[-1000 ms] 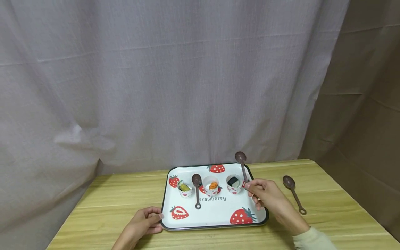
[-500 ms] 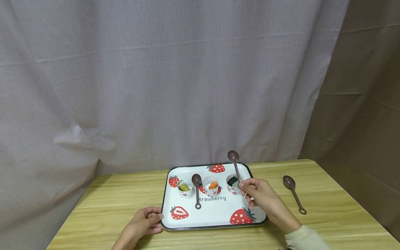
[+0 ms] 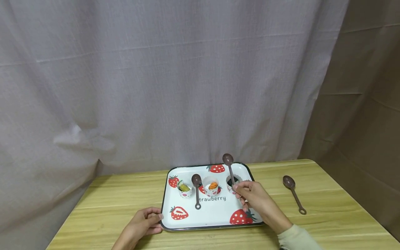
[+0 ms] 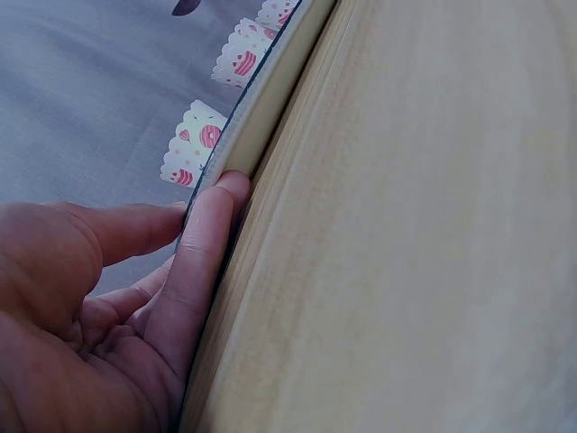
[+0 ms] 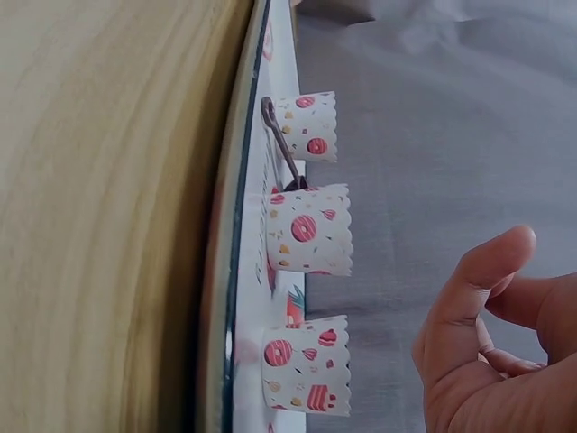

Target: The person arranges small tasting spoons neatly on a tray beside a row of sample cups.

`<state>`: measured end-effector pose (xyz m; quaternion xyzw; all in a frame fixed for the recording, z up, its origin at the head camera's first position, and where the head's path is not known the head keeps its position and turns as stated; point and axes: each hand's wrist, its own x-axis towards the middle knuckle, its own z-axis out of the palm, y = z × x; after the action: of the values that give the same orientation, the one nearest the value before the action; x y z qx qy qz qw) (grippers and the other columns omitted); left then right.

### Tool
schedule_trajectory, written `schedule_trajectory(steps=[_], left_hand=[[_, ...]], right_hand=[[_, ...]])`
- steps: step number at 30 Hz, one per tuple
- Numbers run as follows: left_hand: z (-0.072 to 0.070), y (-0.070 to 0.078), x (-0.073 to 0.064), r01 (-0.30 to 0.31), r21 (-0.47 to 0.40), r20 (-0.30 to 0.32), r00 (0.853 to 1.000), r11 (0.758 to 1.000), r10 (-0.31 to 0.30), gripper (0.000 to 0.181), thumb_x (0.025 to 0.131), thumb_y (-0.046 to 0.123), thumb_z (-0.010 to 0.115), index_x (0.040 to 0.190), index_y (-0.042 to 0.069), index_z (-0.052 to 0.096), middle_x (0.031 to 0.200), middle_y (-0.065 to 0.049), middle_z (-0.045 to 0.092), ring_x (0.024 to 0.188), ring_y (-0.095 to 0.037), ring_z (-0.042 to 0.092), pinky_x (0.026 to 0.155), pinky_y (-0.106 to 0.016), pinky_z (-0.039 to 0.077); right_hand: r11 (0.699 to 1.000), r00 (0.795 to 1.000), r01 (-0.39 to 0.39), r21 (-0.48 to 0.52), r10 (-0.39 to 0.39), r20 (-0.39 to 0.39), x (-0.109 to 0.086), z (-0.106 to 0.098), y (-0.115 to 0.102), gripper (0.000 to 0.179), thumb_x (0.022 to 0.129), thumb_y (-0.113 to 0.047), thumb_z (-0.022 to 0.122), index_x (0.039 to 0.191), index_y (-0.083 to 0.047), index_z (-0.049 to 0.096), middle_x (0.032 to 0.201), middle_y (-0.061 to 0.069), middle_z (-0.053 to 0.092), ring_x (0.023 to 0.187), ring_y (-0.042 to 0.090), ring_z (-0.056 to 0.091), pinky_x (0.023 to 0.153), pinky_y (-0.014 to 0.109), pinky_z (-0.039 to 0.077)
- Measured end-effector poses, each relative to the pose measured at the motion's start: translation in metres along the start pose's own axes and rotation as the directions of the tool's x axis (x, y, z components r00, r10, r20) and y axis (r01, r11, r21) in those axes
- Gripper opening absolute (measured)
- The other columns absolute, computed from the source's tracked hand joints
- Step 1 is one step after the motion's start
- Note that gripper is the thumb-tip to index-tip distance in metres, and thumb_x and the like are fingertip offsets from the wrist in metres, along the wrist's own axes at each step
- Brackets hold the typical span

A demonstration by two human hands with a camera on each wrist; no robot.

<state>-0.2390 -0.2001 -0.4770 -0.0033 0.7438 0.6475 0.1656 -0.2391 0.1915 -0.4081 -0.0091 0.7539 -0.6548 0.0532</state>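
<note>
My right hand (image 3: 256, 199) pinches the handle end of a brown spoon (image 3: 228, 159) above the right part of the white strawberry tray (image 3: 209, 217). The spoon's bowl points away from me, and its handle passes in front of the right paper cup (image 3: 229, 189), which holds something dark. A second brown spoon (image 3: 197, 196) lies on the tray between the left cup (image 3: 185, 194), with yellow-green food, and the middle cup (image 3: 211, 192), with an orange piece. With thumb and fingers, my left hand (image 3: 140, 222) grips the tray's near left corner. The held spoon is out of sight in the right wrist view.
A third brown spoon (image 3: 293, 191) lies on the wooden table (image 3: 118, 194) right of the tray. Behind the table hangs a grey curtain (image 3: 193, 86), and a darker cloth (image 3: 362, 121) hangs at the right.
My right hand has moved left with the spoon, from the tray's right edge to the right cup. The left hand and the tray have stayed in place.
</note>
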Motion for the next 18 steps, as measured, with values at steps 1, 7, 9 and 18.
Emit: schedule_trajectory(steps=[1, 7, 9, 18], left_hand=[[0.000, 0.000, 0.000, 0.001, 0.000, -0.001, 1.000, 1.000, -0.001, 0.037, 0.103, 0.010, 0.068, 0.129, -0.014, 0.057, 0.098, -0.009, 0.069, 0.079, -0.014, 0.072, 0.078, -0.031, 0.067], [0.000, 0.000, 0.000, 0.010, 0.002, -0.006, 1.000, 1.000, -0.010, 0.038, 0.103, 0.010, 0.068, 0.129, -0.014, 0.057, 0.098, -0.009, 0.070, 0.080, -0.014, 0.072, 0.079, -0.032, 0.067], [0.000, 0.000, 0.000, 0.011, 0.002, -0.007, 1.000, 1.000, -0.011, 0.038, 0.103, 0.010, 0.068, 0.130, -0.014, 0.056, 0.099, -0.009, 0.069, 0.080, -0.014, 0.072, 0.079, -0.032, 0.067], [0.000, -0.001, 0.002, 0.016, 0.010, -0.016, 1.000, 1.000, -0.016, 0.037, 0.103, 0.011, 0.068, 0.130, -0.013, 0.057, 0.097, -0.010, 0.070, 0.079, -0.015, 0.072, 0.079, -0.032, 0.067]], right_hand=[[1.000, 1.000, 0.003, 0.005, -0.003, 0.000, 0.000, 0.001, 0.001, 0.018, 0.108, -0.009, 0.057, 0.109, 0.008, 0.063, 0.078, 0.003, 0.059, 0.057, 0.008, 0.050, 0.044, 0.020, 0.049], [1.000, 1.000, 0.001, 0.019, -0.001, -0.008, 0.003, 0.007, 0.006, 0.017, 0.107, -0.004, 0.055, 0.111, 0.010, 0.063, 0.082, 0.005, 0.059, 0.058, 0.010, 0.051, 0.043, 0.020, 0.049], [1.000, 1.000, -0.001, 0.019, 0.001, -0.001, 0.004, 0.008, 0.008, 0.019, 0.107, -0.004, 0.054, 0.113, 0.012, 0.062, 0.083, 0.005, 0.059, 0.059, 0.010, 0.051, 0.044, 0.020, 0.049], [0.999, 0.999, -0.031, 0.033, 0.031, 0.011, 0.006, 0.015, 0.013, 0.017, 0.108, -0.004, 0.054, 0.112, 0.010, 0.063, 0.084, 0.003, 0.060, 0.060, 0.010, 0.050, 0.045, 0.020, 0.049]])
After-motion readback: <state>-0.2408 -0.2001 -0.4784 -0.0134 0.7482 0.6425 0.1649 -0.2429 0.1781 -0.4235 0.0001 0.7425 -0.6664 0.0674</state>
